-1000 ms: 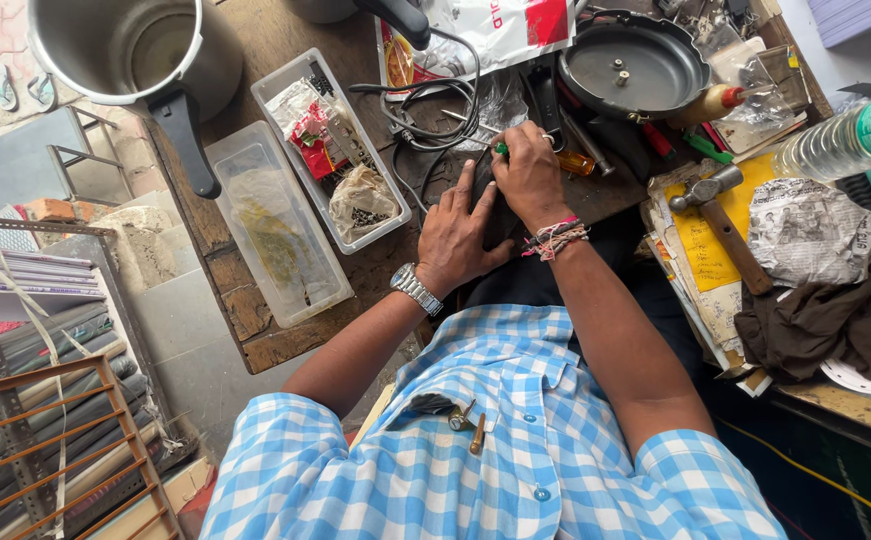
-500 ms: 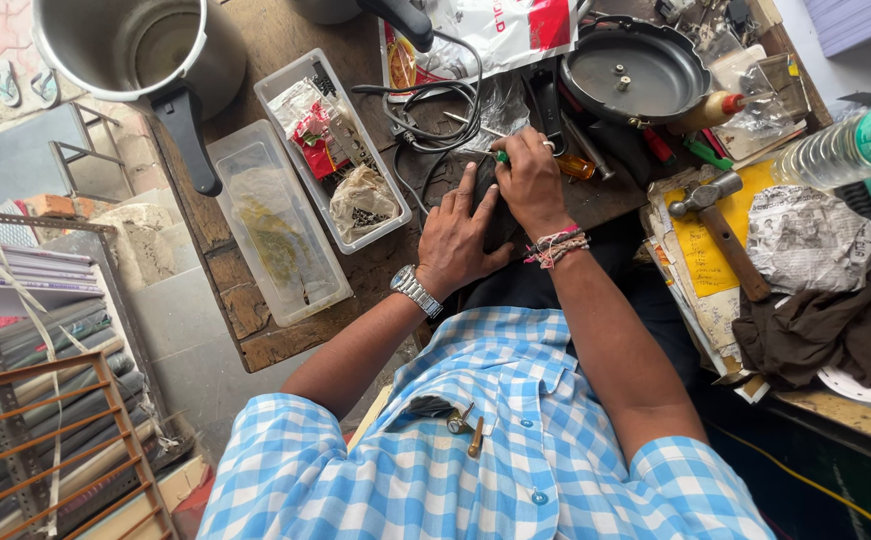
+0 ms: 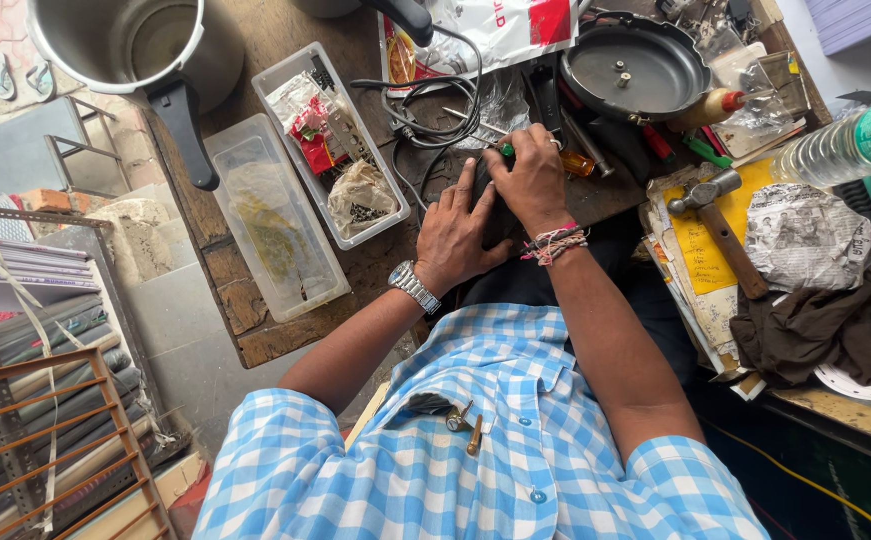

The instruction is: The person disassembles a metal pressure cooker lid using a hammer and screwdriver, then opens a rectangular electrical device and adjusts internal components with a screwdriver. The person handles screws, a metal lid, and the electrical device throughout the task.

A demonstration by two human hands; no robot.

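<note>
Two hands meet over one dark, flat workpiece [image 3: 495, 215] at the middle of the wooden workbench [image 3: 255, 300]. Far left, a steel pressure cooker pot [image 3: 135, 40] stands with its black handle pointing toward the person, out of the working space. Right of it lie an empty clear tray lid [image 3: 275, 235] and a clear tray [image 3: 330, 140] of packets, seemingly kept within reach. The left hand [image 3: 455, 235], wristwatch on, lies flat with spread fingers on the workpiece, apparently pinning it down. The right hand [image 3: 527, 175] is closed around a green-handled screwdriver [image 3: 505, 150], working at the piece's far edge. Farther right rest a dark cooker lid [image 3: 635, 65] and a hammer [image 3: 720, 225] on yellow paper.
</note>
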